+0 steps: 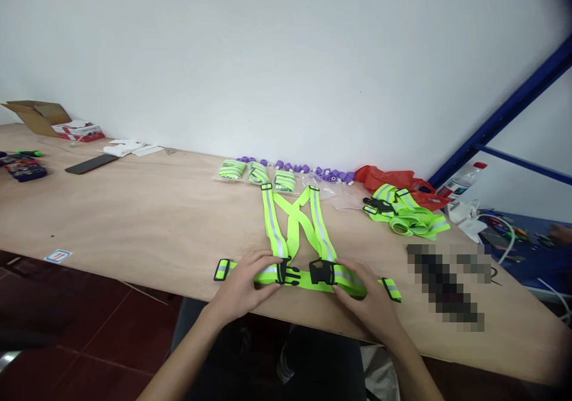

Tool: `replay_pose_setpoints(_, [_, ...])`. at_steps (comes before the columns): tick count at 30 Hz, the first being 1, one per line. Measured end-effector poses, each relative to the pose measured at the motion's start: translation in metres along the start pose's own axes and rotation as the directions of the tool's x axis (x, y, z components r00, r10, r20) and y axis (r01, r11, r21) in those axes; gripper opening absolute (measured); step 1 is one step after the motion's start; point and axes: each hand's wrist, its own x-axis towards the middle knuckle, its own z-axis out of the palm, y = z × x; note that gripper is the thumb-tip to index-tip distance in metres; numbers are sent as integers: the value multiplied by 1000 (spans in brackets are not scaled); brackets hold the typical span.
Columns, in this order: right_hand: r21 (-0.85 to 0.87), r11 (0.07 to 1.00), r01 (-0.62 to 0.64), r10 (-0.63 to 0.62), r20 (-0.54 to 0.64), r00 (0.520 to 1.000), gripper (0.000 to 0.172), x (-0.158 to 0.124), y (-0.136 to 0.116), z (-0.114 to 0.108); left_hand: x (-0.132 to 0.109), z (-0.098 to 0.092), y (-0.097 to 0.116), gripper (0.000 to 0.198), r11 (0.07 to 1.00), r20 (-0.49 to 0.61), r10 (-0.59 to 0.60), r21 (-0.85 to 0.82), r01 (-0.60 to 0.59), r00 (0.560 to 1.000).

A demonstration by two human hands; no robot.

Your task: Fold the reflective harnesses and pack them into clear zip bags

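Observation:
A neon-yellow reflective strap vest (295, 227) lies flat on the plywood table (147, 210), its crossed shoulder straps running away from me. Its waist belt lies along the near edge with a black plastic buckle (304, 272) in the middle, the two halves apart. My left hand (247, 283) rests on the left half of the belt, fingers curled over it beside the buckle. My right hand (363, 289) presses on the right half of the belt, fingers closed over the strap.
Three bagged folded vests (257, 173) and purple beads (308, 170) lie by the wall. A pile of loose vests (407, 213), a red bag (393, 180) and a bottle (462, 179) sit to the right. A phone (92, 163) and cardboard box (38, 115) are far left.

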Motion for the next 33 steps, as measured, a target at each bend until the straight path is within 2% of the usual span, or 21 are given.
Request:
replay_pose_setpoints(6, [18,999,-30,32,-74,997,39,-6,1,8,7,10,6,42,999,-44,-28,-24,27,999])
replay_pose_setpoints(13, [30,997,-71,72,-46,996,42,-9,2,6,7,15,6,40,999,-62,-33,-17,32,998])
replay_pose_setpoints(18, [27,999,-36,38,-83,996,42,-12,8,10,8,19,8,39,999,-56,-37,-33,35,998])
replay_pose_setpoints(33, [-1,1000,19,-19,-19,1000,41,-9,1,7,10,25,9,39,997,-13,-67,-47,67,998])
